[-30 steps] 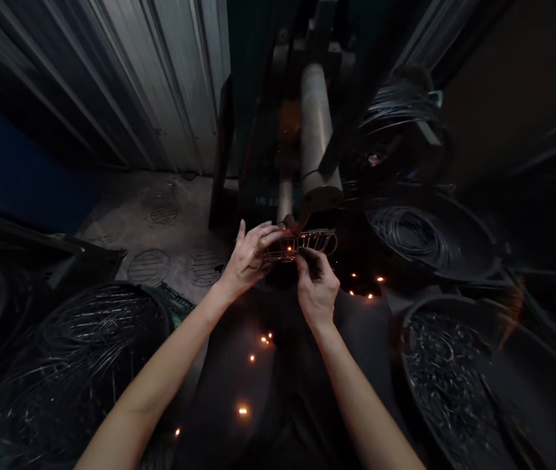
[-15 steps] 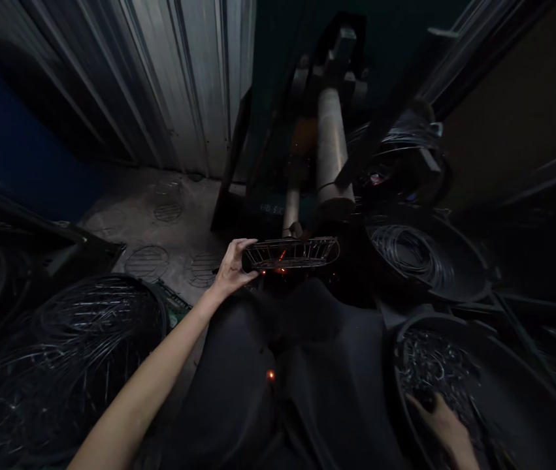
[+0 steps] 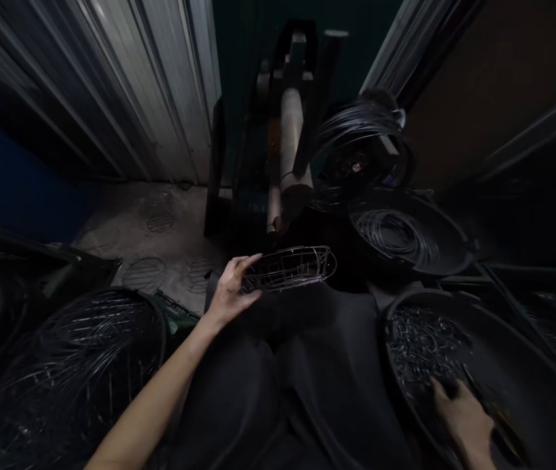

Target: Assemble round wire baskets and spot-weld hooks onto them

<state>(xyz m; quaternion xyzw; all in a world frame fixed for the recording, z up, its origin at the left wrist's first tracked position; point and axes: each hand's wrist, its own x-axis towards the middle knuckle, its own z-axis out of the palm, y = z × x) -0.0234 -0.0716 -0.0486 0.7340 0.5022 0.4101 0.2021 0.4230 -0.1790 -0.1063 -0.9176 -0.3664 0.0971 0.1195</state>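
My left hand (image 3: pixel 231 294) is closed on the left end of a wire basket (image 3: pixel 290 269), its thumb below and its fingers above. The shallow basket is held tilted on its side over my lap, just below the machine's lower rod (image 3: pixel 274 209). On the right, my right hand (image 3: pixel 464 414) reaches into a wide dark basin, beside a heap of small bent wire pieces (image 3: pixel 425 346). Something dark shows between its thumb and fingers; low light and blur hide what it is.
A machine with a thick metal cylinder (image 3: pixel 291 130) stands ahead. Coiled wire (image 3: pixel 395 235) lies in a pan at right, near the dark basin (image 3: pixel 498 346). A bin of wire pieces (image 3: pixel 96 333) stands at left. Round wire grids (image 3: pixel 144 274) lie on the floor.
The orange sparks by the basket are gone. My left hand has drawn the basket down, away from the rod. My right hand has moved slightly right within the basin, and the view has shifted.
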